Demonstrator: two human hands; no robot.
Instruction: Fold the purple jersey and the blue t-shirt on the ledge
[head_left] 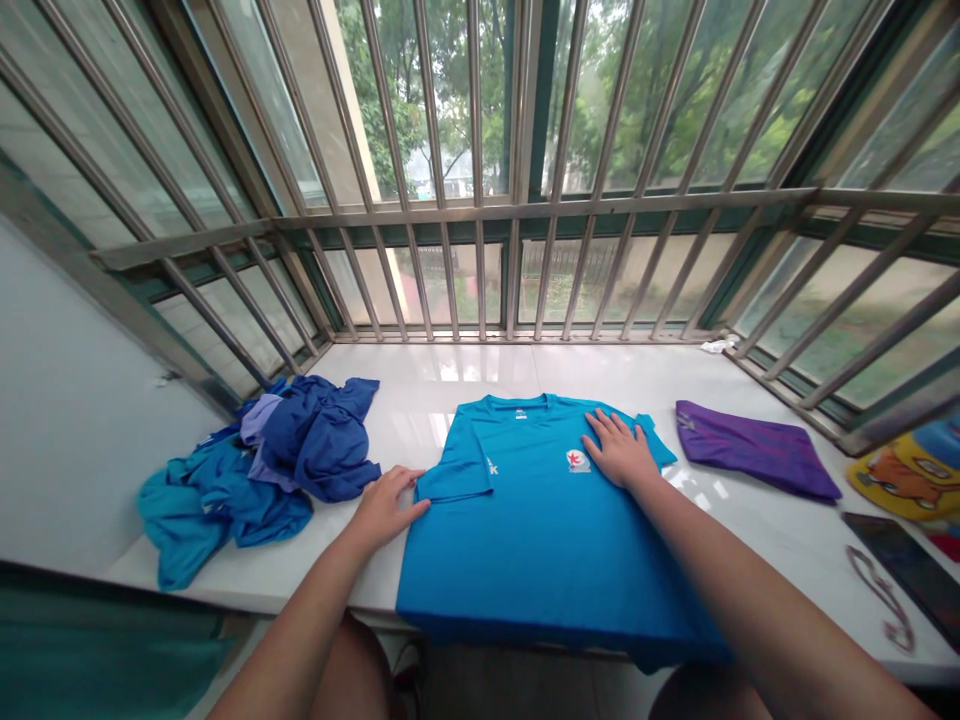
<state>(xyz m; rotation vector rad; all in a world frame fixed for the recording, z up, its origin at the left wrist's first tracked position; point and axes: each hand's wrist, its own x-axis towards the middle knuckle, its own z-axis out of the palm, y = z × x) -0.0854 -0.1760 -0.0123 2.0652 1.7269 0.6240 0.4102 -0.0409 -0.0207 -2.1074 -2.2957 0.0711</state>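
Note:
A blue short-sleeved T-shirt lies spread on the white ledge, its collar toward the window and its lower part hanging over the front edge. One sleeve is folded inward over the left side of the chest. A round white badge with a red star shows on the chest. My left hand rests at the shirt's left edge, thumb and fingers apart, fingertips touching the folded sleeve's edge. Flat on the upper right of the shirt, near the other sleeve, lies my right hand with its fingers spread.
To the left is a crumpled heap of blue, teal and lilac clothes. A folded purple garment lies on the right, with a yellow and blue container, a dark phone and a thin cord-like loop nearby. Metal window bars surround the ledge.

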